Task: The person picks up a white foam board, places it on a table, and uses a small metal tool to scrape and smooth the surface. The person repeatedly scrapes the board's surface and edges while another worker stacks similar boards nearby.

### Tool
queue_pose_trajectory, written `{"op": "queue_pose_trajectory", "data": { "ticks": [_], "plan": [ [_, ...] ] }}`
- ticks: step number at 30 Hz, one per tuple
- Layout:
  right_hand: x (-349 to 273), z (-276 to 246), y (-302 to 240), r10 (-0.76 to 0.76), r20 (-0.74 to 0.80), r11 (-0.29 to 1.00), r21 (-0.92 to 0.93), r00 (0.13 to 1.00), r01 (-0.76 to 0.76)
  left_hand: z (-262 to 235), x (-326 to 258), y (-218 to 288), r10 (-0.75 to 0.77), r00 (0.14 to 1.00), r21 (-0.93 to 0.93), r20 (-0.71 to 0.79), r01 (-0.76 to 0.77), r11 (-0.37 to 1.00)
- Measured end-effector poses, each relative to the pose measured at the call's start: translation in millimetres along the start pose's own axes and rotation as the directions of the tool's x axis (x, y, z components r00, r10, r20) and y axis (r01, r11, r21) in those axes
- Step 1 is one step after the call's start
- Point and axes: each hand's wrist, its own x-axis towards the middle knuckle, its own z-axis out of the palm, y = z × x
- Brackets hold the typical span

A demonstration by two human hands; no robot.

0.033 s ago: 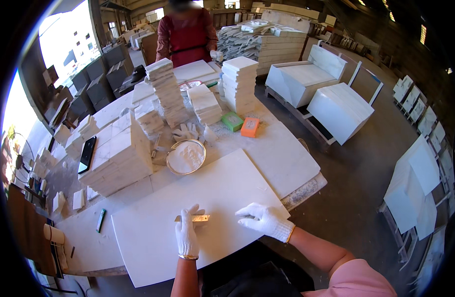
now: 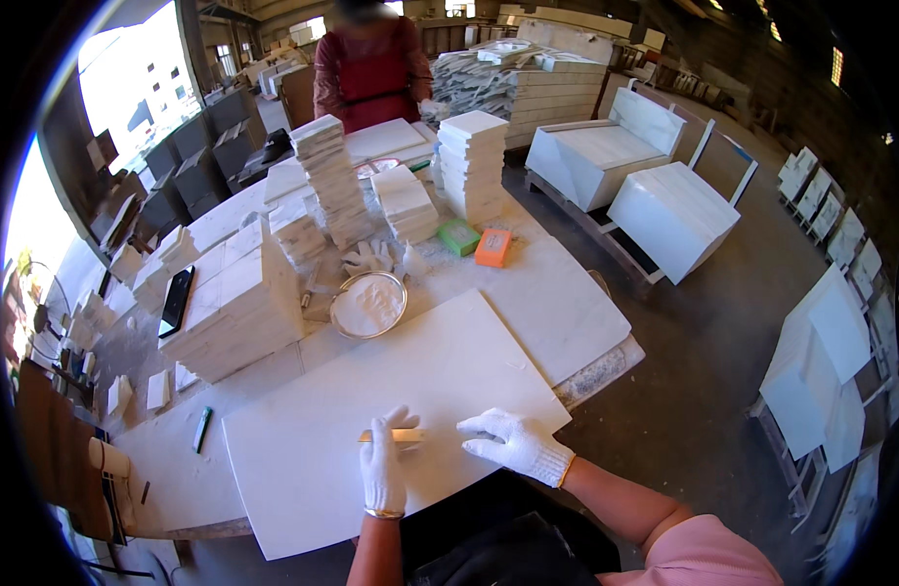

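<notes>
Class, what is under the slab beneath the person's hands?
The table shows left of the slab, whose near left corner juts past the table's edge. Anything directly beneath is covered, so it cannot be seen.

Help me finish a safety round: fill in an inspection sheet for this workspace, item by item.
Surface: large white slab lying flat on the worktable.
Job's things: gold-coloured flat strip, over the slab.
Clutter: metal bowl of white powder, loose white glove, green box, orange box, slim green tool; black smartphone on stacked white blocks.
Hands: left hand gloved, holding the strip; right hand gloved, fingers extended, holding nothing visible, contact with the slab unclear.
Cables: none certain; left rim too blurred to tell.
Surroundings: co-worker in red apron across the worktable; large white stacks at right.
</notes>
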Motion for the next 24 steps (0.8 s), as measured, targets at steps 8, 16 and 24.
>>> {"op": "queue_pose_trajectory", "data": {
  "ticks": [8, 16, 24],
  "plan": [
    [-43.3, 26.5, -20.6, 0.043, 0.222, 0.999, -0.015, 0.974, -0.041, 34.1, -98.9, -11.0, 0.169, 0.971, 0.057, 0.170, -0.181, 0.982],
    [-74.4, 23.3, -25.0, -0.099, 0.241, 0.972, -0.183, 0.966, 0.145, 35.8, -127.0, -31.3, 0.191, 0.949, 0.095, 0.251, -0.220, 0.971],
    [-100.1, 10.3, -45.2, 0.225, 0.247, 0.966, 0.072, 0.943, -0.249, 44.3, -130.0, -29.0, 0.216, 0.904, 0.110, 0.368, -0.273, 0.956]
  ]
}}
